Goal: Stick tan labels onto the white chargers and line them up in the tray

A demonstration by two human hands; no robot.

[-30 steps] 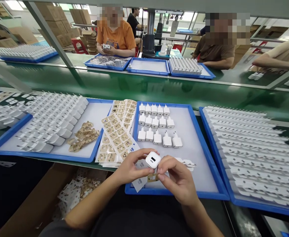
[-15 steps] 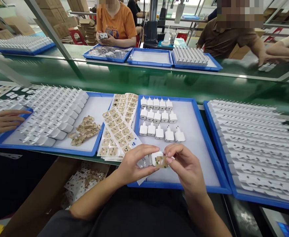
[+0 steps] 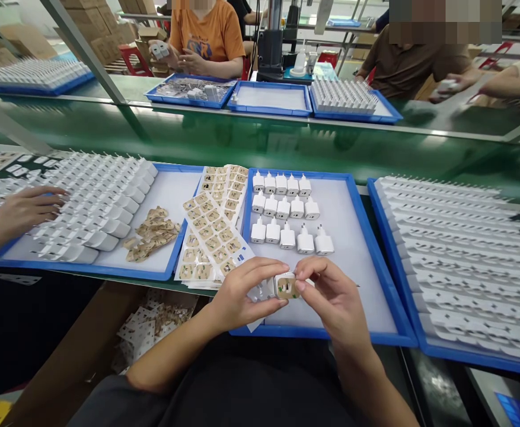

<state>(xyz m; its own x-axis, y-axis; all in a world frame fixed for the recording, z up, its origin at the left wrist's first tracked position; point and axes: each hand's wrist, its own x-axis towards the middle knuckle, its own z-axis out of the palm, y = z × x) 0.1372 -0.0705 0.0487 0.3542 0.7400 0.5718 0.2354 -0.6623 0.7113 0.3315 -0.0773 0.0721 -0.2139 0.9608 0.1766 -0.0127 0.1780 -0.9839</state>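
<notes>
My left hand (image 3: 248, 290) is closed around a white charger plug (image 3: 272, 287), holding its flat end toward my right. Over that end lies a tan sticker (image 3: 287, 287) with small green marks and cutouts. My right hand (image 3: 333, 296) pinches the sticker's right edge between thumb and forefinger, against the plug. Both hands are above the front of a blue-rimmed tray (image 3: 326, 333), where several white charger plugs (image 3: 286, 236) stand in rows. Left of that tray, sheets of tan stickers (image 3: 213, 231) lie overlapping, one corner reaching under my left hand.
A left tray (image 3: 153, 274) holds rows of white plugs and a heap of peeled tan backing (image 3: 153, 234). A co-worker's hand (image 3: 28, 210) reaches over it. A right tray (image 3: 468, 279) carries dense rows of plugs. Beyond the green belt (image 3: 188, 139), other people handle plugs.
The sticker has gone from hanging askew off the plug's end to lying lined up over it. The co-worker's hand at left has moved right, over the plugs.
</notes>
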